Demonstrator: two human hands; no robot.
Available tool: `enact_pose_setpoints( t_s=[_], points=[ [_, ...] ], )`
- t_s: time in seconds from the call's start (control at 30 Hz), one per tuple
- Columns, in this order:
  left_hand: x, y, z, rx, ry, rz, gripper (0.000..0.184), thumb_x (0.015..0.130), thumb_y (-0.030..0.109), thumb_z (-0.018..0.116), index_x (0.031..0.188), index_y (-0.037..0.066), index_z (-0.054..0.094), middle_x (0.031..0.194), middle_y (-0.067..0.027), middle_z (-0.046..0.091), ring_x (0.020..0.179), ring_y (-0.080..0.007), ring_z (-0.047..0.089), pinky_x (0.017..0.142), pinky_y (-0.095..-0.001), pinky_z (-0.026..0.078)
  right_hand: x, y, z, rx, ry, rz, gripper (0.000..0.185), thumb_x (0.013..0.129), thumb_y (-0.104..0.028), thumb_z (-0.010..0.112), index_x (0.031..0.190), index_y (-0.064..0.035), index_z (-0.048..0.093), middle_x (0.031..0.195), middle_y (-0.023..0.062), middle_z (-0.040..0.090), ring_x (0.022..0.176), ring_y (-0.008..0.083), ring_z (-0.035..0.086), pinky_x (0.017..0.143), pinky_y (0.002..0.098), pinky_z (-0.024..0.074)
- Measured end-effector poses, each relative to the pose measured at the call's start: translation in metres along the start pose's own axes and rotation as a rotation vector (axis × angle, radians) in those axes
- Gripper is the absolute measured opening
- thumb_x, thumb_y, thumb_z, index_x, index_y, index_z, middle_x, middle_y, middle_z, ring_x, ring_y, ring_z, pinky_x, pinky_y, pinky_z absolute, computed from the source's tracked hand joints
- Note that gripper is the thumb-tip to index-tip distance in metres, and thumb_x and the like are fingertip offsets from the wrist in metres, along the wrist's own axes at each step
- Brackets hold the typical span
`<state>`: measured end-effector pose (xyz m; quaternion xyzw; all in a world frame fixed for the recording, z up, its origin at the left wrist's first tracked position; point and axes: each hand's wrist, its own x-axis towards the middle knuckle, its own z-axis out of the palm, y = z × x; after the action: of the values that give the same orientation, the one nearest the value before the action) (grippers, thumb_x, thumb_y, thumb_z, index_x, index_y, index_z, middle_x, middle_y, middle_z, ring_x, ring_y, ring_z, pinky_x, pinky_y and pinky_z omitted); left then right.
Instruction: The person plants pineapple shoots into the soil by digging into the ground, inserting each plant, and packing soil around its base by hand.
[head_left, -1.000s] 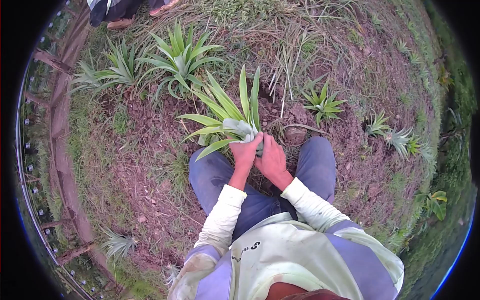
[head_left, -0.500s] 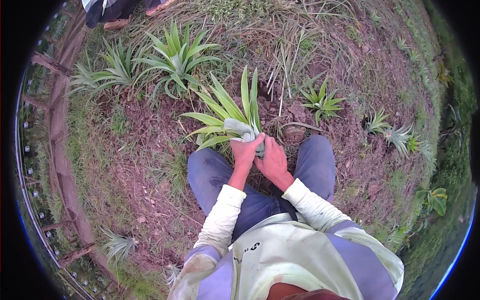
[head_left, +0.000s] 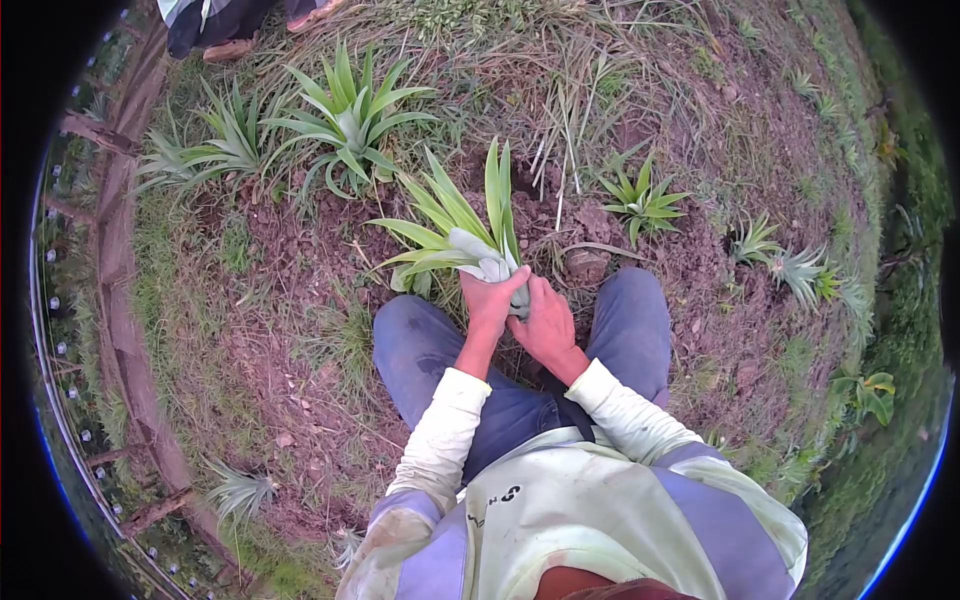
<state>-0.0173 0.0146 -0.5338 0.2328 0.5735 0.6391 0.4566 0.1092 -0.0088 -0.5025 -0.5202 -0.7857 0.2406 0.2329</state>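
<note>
Fingers of the left hand [head_left: 488, 300] and the right hand [head_left: 547, 322] are wrapped around the base of one spiky plant [head_left: 478, 243], pressed close on it; some fingertips are hidden, so I cannot tell exactly how each one grips. Its green leaves fan out ahead of the fingers and to their left, with pale grey-green ones bunched right against the left hand. For writing, a few dark letters [head_left: 508, 494] show on the pale top [head_left: 590, 500], on the body side of the fingers, too slanted and creased to read surely. Counting outward from the fingers: two knees, the left knee [head_left: 408, 335] and the right knee [head_left: 632, 312], one to either side; one brown clod [head_left: 586, 264] just ahead and right; one small bright plant [head_left: 643, 203] beyond that; one large rooted plant [head_left: 348, 125] ahead and left; one grey-green plant [head_left: 240, 490] well behind and left; two feet [head_left: 231, 50] of another person, far ahead and left
</note>
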Motion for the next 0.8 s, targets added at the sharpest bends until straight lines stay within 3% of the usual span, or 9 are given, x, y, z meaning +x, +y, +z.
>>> enact_pose_setpoints(
  t_s=[0.23, 0.4, 0.63, 0.73, 0.8],
  points=[
    [-0.004, 0.006, 0.006, 0.011, 0.021, 0.008, 0.084, 0.071, 0.001, 0.094, 0.14, -0.004, 0.044, 0.127, -0.0131, 0.063, 0.109, -0.0228, 0.066, 0.095, -0.0365, 0.055, -0.002, 0.0, -0.001, -0.003, -0.01, 0.014, 0.067, 0.078, -0.021, 0.083, 0.132, -0.0005, 0.049, 0.112, 0.0194, 0.061, 0.101, 0.0422, 0.065, 0.085, 0.0516, 0.052],
    [-0.007, 0.017, 0.014, -0.014, 0.054, 0.015, 0.075, 0.073, -0.007, 0.09, 0.135, -0.004, 0.049, 0.124, -0.0111, 0.064, 0.106, -0.022, 0.067, 0.091, -0.0363, 0.056, -0.004, 0.0, 0.0, 0.01, 0.014, 0.038, 0.072, 0.079, -0.021, 0.083, 0.138, -0.0002, 0.048, 0.117, 0.0205, 0.061, 0.103, 0.0429, 0.065, 0.086, 0.0513, 0.0523],
    [0.009, 0.015, 0.023, -0.01, -0.016, 0.09, 0.078, 0.073, -0.002, 0.09, 0.138, -0.002, 0.047, 0.124, -0.0116, 0.063, 0.108, -0.0215, 0.066, 0.094, -0.0361, 0.055, 0.01, 0.005, -0.005, 0.035, 0.09, 0.043, 0.077, 0.077, -0.023, 0.083, 0.141, 0.0001, 0.047, 0.12, 0.0215, 0.06, 0.105, 0.0445, 0.064, 0.087, 0.0517, 0.0524],
    [0.024, 0.019, 0.032, -0.037, -0.019, 0.094, 0.073, 0.074, -0.007, 0.089, 0.136, -0.004, 0.05, 0.125, -0.0118, 0.064, 0.107, -0.0221, 0.066, 0.092, -0.0363, 0.056, 0.023, 0.004, -0.019, 0.077, 0.084, 0.05, 0.079, 0.078, -0.025, 0.084, 0.143, 0.0003, 0.046, 0.122, 0.022, 0.059, 0.107, 0.0446, 0.064, 0.091, 0.0525, 0.0527],
    [0.035, 0.028, 0.041, 0.003, 0.019, 0.209, 0.074, 0.074, -0.005, 0.09, 0.136, -0.004, 0.05, 0.126, -0.0124, 0.064, 0.109, -0.0223, 0.066, 0.094, -0.0362, 0.055, 0.035, 0.002, -0.029, 0.144, 0.059, 0.059, 0.086, 0.079, -0.029, 0.085, 0.148, 0.0008, 0.042, 0.133, 0.0241, 0.055, 0.116, 0.0463, 0.062, 0.099, 0.0528, 0.0522]
  ],
)
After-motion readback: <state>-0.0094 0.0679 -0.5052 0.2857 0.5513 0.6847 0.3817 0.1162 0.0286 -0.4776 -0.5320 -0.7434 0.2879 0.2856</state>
